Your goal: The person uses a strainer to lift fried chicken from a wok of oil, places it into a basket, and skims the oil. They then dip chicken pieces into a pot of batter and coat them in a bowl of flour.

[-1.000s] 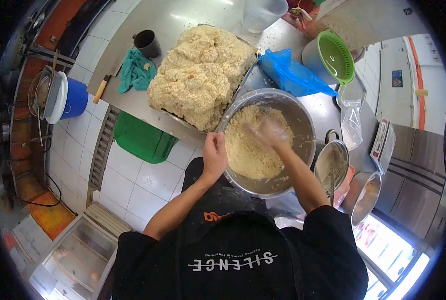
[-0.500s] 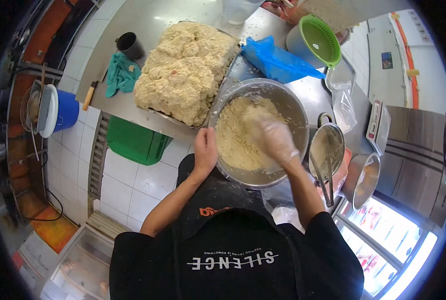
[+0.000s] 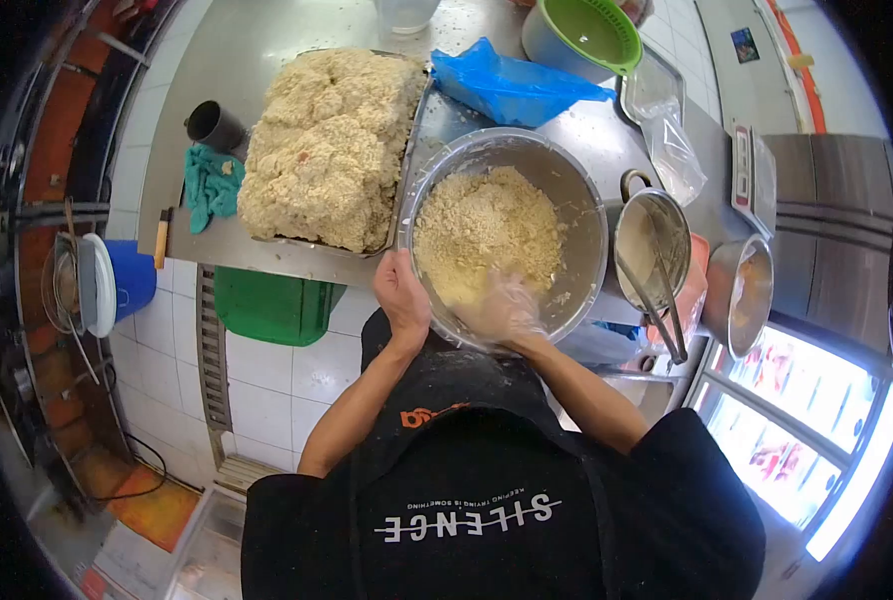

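A large steel bowl at the table's front edge holds a pale, crumbly mixture. Against the bowl's left rim is my left hand, bare, its fingers closed on the rim. My right hand, in a clear plastic glove, is inside the bowl at its near side, low in the mixture; its fingers are blurred and partly buried. Left of the bowl, a tray carries a big heap of the same kind of crumbly coating.
Behind the bowl lie a blue plastic bag and a green basket. To the right are a pan with tongs, a smaller steel bowl and a scale. A dark cup, teal cloth and knife are at left.
My right hand has moved from the bowl's right-centre down to its near side, uncovering more of the mixture. My left hand remains at the rim. The whole view has shifted slightly.
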A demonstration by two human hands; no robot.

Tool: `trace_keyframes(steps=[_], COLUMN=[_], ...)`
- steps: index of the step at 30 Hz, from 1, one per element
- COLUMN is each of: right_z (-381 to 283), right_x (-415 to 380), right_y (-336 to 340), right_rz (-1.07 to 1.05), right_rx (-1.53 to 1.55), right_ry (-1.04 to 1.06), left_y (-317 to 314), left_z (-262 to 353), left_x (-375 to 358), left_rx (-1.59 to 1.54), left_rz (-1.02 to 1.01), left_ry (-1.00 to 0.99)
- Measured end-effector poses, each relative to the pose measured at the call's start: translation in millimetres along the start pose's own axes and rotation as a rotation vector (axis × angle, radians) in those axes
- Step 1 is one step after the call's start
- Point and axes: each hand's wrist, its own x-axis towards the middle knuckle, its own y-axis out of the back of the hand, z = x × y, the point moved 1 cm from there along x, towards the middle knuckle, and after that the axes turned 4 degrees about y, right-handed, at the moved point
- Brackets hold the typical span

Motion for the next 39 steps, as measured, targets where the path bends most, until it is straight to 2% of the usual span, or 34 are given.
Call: trace_keyframes(steps=[2, 5, 8, 9, 11, 14, 16, 18, 19, 21, 24, 27, 29, 31, 32, 34, 36, 39], right_z=[-5, 8, 36, 43, 19, 7, -4, -11, -8, -2, 16, 13, -4, -15, -13, -13, -21, -17], right_x=[20, 30, 47, 53, 56, 106, 122, 118, 136, 139, 131, 130, 122, 124, 126, 129, 120, 125], right_y=[-17, 11, 14, 19, 101, 62, 7, -6, 3, -7, -24, 38, 97, 98, 79, 39, 5, 6], right_rz=[-0.097, -0.395, -0.385, -0.324, -0.199, 0.527, 0.462, 0.394, 0.476, 0.568, 0.387, 0.223, -0.1, -0.181, -0.099, 0.018, 0.088, 0.096], right_rx=[0.205, 0.486, 1.189, 0.996, 0.623, 0.221, 0.086, -0.006, 0.004, 0.052, -0.049, 0.125, 0.062, 0.029, 0.028, 0.079, 0.184, 0.167], right_ry=[0.045, 0.152, 0.033, 0.057, 0.1, 0.102, 0.201, 0.288, 0.308, 0.337, 0.303, 0.341, 0.374, 0.435, 0.476, 0.372, 0.066, 0.187], left_y=[-1, 1, 3, 6, 11, 10, 10, 16, 9, 18, 26, 21, 24, 26, 27, 26, 28, 25], left_z=[3, -1, -4, -5, -6, 0, 5, 8, 12, 0, 7, 9, -1, 0, 2, 5, 5, -3], left_x=[-4, -1, 5, 5, 2, 3, 1, -8, 4, 13, 16, 19, 19, 22, 22, 22, 22, 24], left_rx=[0.013, 0.012, -0.01, -0.002, 0.038, 0.11, 0.139, 0.2, 0.205, 0.154, 0.275, 0.104, 0.11, 0.17, 0.188, 0.217, 0.29, 0.307], left_rz=[-0.005, 0.005, 0.009, 0.004, -0.004, -0.025, -0.024, 0.012, 0.041, -0.014, -0.058, -0.103, -0.12, -0.116, -0.112, -0.106, -0.098, -0.087], left_ry=[-0.006, 0.012, 0.019, 0.023, 0.016, -0.029, -0.048, -0.058, -0.095, -0.045, -0.04, -0.013, -0.014, 0.011, -0.007, -0.033, -0.056, -0.081])
